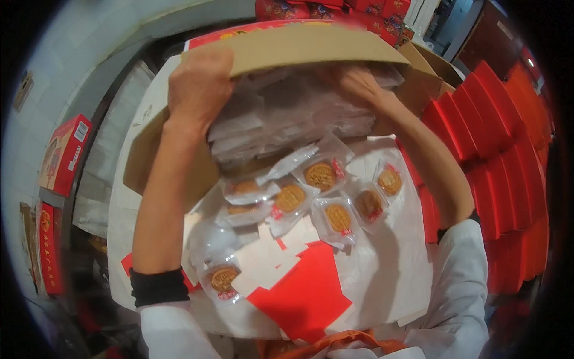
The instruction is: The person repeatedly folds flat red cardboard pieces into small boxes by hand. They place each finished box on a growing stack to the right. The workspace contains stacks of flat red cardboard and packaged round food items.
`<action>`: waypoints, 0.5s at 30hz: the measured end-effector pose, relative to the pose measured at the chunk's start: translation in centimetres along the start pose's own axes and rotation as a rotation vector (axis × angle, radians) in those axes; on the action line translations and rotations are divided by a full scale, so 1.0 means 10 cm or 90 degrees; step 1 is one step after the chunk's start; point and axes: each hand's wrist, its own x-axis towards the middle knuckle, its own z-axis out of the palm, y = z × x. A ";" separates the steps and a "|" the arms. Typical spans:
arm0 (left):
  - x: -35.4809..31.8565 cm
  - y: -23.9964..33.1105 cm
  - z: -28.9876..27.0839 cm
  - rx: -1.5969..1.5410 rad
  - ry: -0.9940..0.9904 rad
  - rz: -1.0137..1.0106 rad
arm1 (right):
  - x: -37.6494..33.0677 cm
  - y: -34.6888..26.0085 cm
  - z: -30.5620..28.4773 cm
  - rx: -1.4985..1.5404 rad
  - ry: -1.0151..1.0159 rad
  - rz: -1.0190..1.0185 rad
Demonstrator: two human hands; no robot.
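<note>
My left hand (200, 90) is closed round the left end of a large brown cardboard box's raised flap (311, 45). Beneath that flap, the box holds a thick pile of clear plastic packets (281, 116). My right hand (354, 84) reaches in at the right end of the pile; its fingers are hidden among the packets and the flap's shadow. In front of the box lie several mooncakes in clear wrappers, among them one mooncake (338, 218) in the middle and another (224, 278) at the near left. A folded red and white carton (302, 293) lies flat nearest me.
Rows of red open cartons (502, 149) stand stacked along the right side. Red patterned boxes (382, 18) sit beyond the brown box. At the left are a red printed box (64, 154) and a tiled wall (54, 66). White sheeting (388, 281) covers the table.
</note>
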 end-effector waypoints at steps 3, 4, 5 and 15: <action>-0.05 -0.04 0.01 0.019 0.012 -0.007 | 0.37 -0.16 -0.10 -0.074 0.084 -0.057; -0.04 0.00 0.02 0.022 0.012 -0.010 | 0.45 -0.13 -0.10 -0.104 0.092 -0.044; -0.02 0.04 0.01 0.030 0.001 -0.017 | 0.52 -0.09 -0.11 -0.136 0.098 -0.033; -0.01 -0.06 -0.03 0.006 0.004 0.001 | 0.42 -0.09 -0.13 -0.243 0.086 -0.045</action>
